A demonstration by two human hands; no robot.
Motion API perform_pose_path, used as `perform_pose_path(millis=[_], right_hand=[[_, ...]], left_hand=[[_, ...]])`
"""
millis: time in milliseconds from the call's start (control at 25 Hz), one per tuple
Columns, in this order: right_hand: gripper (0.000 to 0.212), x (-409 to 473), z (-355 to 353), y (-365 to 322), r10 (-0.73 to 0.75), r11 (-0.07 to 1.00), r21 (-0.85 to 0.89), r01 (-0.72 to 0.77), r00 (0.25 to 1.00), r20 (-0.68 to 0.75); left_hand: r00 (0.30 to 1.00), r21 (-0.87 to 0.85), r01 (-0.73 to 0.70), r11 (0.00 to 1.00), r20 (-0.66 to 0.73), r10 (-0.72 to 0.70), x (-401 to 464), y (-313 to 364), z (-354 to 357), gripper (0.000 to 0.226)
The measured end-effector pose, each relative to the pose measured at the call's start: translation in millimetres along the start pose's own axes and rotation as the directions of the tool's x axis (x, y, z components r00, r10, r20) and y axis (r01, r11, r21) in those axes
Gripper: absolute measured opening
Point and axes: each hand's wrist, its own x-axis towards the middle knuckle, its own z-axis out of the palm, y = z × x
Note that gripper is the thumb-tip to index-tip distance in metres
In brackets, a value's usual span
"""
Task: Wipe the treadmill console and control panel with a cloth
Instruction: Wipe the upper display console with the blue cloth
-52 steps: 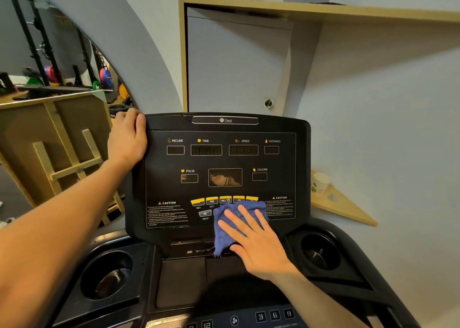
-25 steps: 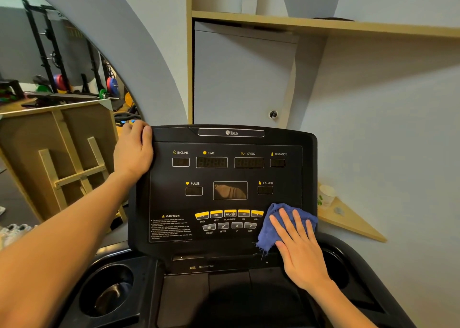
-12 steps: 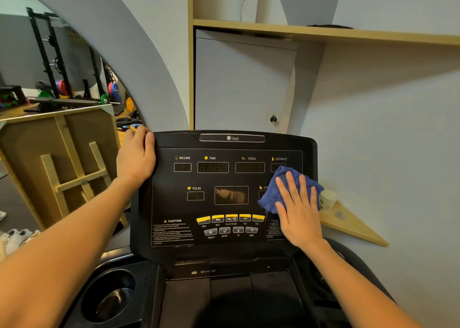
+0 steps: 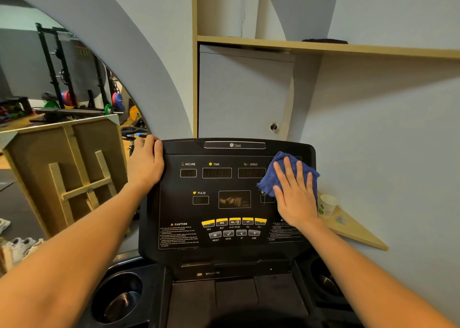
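Note:
The black treadmill console [image 4: 224,183] stands upright in front of me, with small displays on top and yellow and grey buttons [image 4: 234,227] low in the middle. My right hand [image 4: 296,196] lies flat, fingers spread, pressing a blue cloth [image 4: 286,168] against the console's upper right corner, covering the rightmost display. My left hand [image 4: 145,163] grips the console's upper left edge.
Cup holders [image 4: 119,298] sit below the console on both sides. A paper cup [image 4: 327,204] rests on a wooden corner shelf [image 4: 353,230] just right of the console. A wooden board [image 4: 64,173] leans at left. A cabinet and wall stand close behind.
My right hand has slid the cloth from the lower middle of the panel to the lower right, then up to the upper right corner. The left hand has kept its grip.

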Motion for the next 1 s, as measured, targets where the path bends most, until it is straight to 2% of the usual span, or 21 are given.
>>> perform_pose_path(millis=[320,1000], right_hand=[[0.063,17.8,-8.5,-28.3,0.023,1.000,0.002,-0.023,0.999,-0.025],[0.066,56.1,-5.0,-134.4,-0.153,0.988,0.012,0.155,0.984,-0.093]], left_hand=[[1.000,0.019,0.002,1.000,-0.012,-0.002,1.0,-1.7,2.4,0.033],[1.000,0.016,0.023,1.000,-0.018,-0.023,1.9,-5.7,4.1,0.031]])
